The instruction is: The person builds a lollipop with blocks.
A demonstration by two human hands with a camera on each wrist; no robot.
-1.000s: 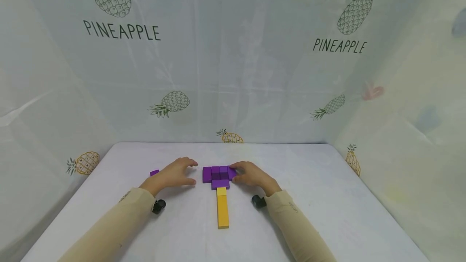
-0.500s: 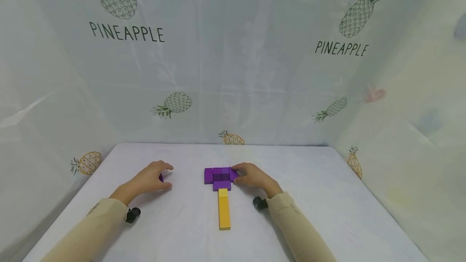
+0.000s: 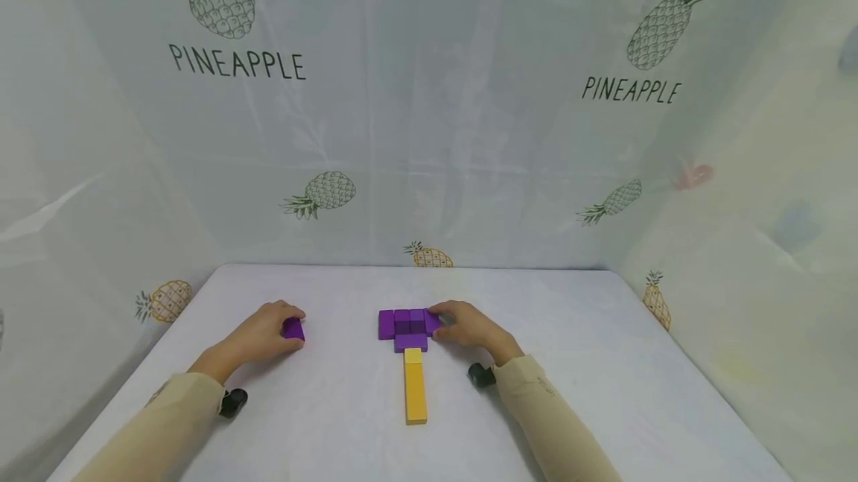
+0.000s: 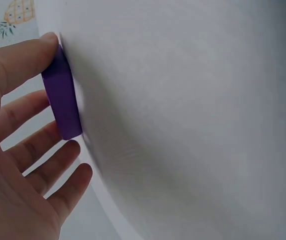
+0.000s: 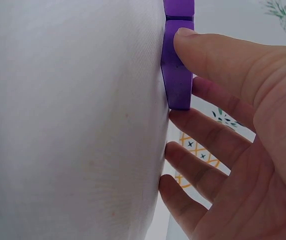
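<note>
My left hand (image 3: pixel 258 333) pinches a purple block (image 4: pixel 63 97) between thumb and fingers at the left of the table. This block has a slanted end and lies close to the white surface in the left wrist view. At the middle, my right hand (image 3: pixel 469 327) holds the rightmost purple block (image 5: pixel 177 80) of a row, thumb on its near side and fingers behind. Beside it in the row are more purple blocks (image 3: pixel 386 324). A flat purple block (image 3: pixel 410 343) touches the row's near side, and below it come a short yellow block (image 3: pixel 412 355) and a long yellow block (image 3: pixel 415 396).
The blocks lie on a white-covered table (image 3: pixel 335 422). A pale curtain (image 3: pixel 429 132) printed with pineapples stands behind and along both sides. Black wrist cameras hang under both sleeves, such as the left camera (image 3: pixel 233 403).
My left hand has moved left, away from the row, and its fingers have closed around the separate purple block. My right hand has stayed at the row's right end.
</note>
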